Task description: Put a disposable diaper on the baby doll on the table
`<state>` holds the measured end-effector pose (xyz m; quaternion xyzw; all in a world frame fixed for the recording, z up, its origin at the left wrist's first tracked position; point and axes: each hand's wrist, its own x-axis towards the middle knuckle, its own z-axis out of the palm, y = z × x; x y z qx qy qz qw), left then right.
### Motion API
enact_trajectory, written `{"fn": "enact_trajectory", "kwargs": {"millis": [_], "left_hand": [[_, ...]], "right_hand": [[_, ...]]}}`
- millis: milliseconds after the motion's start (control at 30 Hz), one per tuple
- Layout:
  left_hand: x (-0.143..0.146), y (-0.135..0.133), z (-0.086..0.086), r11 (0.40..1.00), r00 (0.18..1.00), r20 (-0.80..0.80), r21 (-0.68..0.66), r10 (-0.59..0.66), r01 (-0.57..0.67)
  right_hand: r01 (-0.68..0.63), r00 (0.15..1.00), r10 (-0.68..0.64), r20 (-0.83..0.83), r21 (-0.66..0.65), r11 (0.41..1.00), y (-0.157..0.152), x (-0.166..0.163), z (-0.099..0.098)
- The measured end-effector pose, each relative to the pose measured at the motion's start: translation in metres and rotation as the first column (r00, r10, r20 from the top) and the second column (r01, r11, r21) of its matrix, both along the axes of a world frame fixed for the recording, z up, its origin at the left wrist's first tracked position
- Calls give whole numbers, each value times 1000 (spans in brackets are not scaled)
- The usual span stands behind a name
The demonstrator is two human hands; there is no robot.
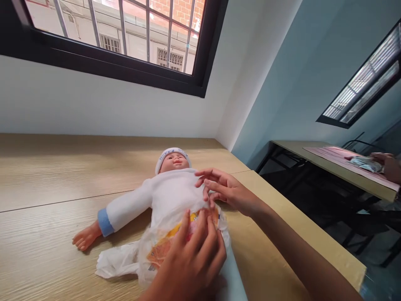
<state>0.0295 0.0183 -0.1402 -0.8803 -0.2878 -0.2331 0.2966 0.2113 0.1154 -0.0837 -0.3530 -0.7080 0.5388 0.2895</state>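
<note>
A baby doll in a white top and white cap lies on its back on the wooden table. A white diaper with an orange and yellow print covers its waist. My left hand lies flat on the diaper's front, fingers stretched out. My right hand rests at the doll's side by the diaper's upper edge, fingers slightly curled and touching the white top. The doll's arm with a blue cuff stretches to the left.
A white wall with a black-framed barred window stands behind the table. The table's right edge drops off beside my forearm. On another table at the far right, a different person's hand touches some cloth.
</note>
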Motion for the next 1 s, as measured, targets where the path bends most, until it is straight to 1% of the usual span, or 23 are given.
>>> {"fn": "enact_trajectory", "kwargs": {"millis": [67,100,133,200,300,467,567,633,833,900,1000], "left_hand": [[-1,0,-2,1000,1000,-2,-4,-5,5],[-2,1,-4,1000,1000,6,5,-6,6],[-2,1,-5,1000,1000,16,19,-9,9],[-2,1,-7,1000,1000,23,20,-1,0],[-1,0,-7,1000,1000,18,-19,7,-7],[-3,-2,-3,999,997,61,-10,-44,45],[-3,-1,2,998,999,38,-62,-27,29],[-2,-1,4,996,999,31,-85,-16,18],[-2,-1,3,998,999,42,-53,-27,30],[-2,-2,1,998,999,41,-41,-34,36],[-3,-3,-1,998,999,28,-50,-32,33]], "right_hand": [[174,982,-177,58,60,983,6,20,-21],[231,966,-240,97,94,968,8,30,-31],[258,951,-274,140,122,958,8,37,-39],[242,934,-275,227,162,957,3,48,-52],[143,920,-202,335,194,971,-10,50,-64],[26,898,-118,423,217,976,-18,45,-72],[0,888,-93,451,202,979,-16,45,-73],[0,877,-105,468,218,976,-15,45,-74],[4,855,-165,491,313,950,-15,40,-72],[31,856,-185,482,309,951,-15,38,-71],[76,865,-191,465,255,964,-13,39,-71]]}}
